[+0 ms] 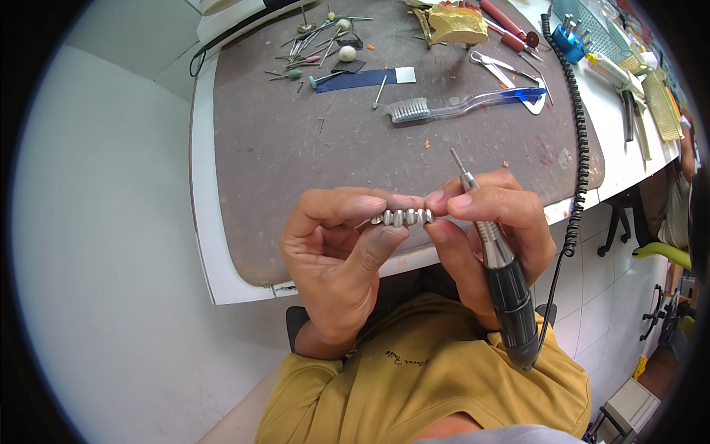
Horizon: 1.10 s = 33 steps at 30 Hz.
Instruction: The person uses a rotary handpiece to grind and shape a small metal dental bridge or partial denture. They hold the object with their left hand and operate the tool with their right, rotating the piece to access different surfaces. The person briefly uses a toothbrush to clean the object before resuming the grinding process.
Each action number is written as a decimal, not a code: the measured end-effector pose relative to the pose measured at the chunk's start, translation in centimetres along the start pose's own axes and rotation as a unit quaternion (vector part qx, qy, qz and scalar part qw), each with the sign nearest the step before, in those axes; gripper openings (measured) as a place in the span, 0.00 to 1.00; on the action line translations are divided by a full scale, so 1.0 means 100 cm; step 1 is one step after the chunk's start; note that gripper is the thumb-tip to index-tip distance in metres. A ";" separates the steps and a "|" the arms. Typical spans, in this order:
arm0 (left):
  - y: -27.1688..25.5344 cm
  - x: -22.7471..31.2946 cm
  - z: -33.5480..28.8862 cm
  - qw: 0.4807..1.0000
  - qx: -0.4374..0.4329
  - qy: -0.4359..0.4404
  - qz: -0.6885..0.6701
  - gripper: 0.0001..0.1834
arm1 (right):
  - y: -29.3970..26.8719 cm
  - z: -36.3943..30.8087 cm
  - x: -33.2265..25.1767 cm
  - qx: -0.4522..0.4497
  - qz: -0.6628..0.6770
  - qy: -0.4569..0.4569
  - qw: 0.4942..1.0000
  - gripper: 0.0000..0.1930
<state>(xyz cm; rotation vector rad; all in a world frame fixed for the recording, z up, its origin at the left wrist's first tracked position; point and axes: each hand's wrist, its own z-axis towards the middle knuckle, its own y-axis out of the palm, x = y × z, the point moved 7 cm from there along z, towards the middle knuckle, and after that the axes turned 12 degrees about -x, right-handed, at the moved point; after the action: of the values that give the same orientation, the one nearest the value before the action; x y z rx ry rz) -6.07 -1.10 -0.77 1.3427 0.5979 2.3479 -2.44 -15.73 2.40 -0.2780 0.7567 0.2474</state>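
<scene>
Between my two hands, just off the near edge of the mat, is a silvery metal dental bridge (pixel 403 217) with several tooth-shaped units in a row. My left hand (pixel 333 248) pinches its left part between thumb and fingers. At the right end, the thumb and fingertips of my right hand (pixel 495 214) grip it too. A black and silver dental handpiece (pixel 510 307) also rests in my right hand, passing between the fingers. Its thin bur (pixel 455 157) points up and away, apart from the bridge.
On the brown mat (pixel 274 163) lie a clear toothbrush (pixel 458 106), a dark blue strip (pixel 355 80) and several small burs and polishing points (pixel 292 74). A yellowish dental model (pixel 455 22) stands at the back. The handpiece's coiled black cord (pixel 580 148) runs down the right side.
</scene>
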 end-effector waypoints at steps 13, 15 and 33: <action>0.001 0.001 -0.001 1.000 -0.001 0.001 0.010 0.14 | -0.001 -0.002 0.001 0.009 0.007 -0.003 1.000 0.17; 0.001 0.001 -0.001 1.000 -0.004 0.003 0.011 0.14 | -0.001 -0.002 0.001 0.008 0.009 -0.002 1.000 0.17; 0.008 0.004 -0.001 0.994 0.022 -0.005 0.109 0.17 | 0.001 -0.001 0.001 0.003 0.002 0.007 1.000 0.18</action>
<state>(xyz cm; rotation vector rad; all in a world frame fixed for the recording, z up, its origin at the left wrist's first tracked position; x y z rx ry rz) -6.44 -1.57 -0.16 1.5056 0.5254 2.5114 -2.49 -15.67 2.28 -0.2728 0.7709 0.2475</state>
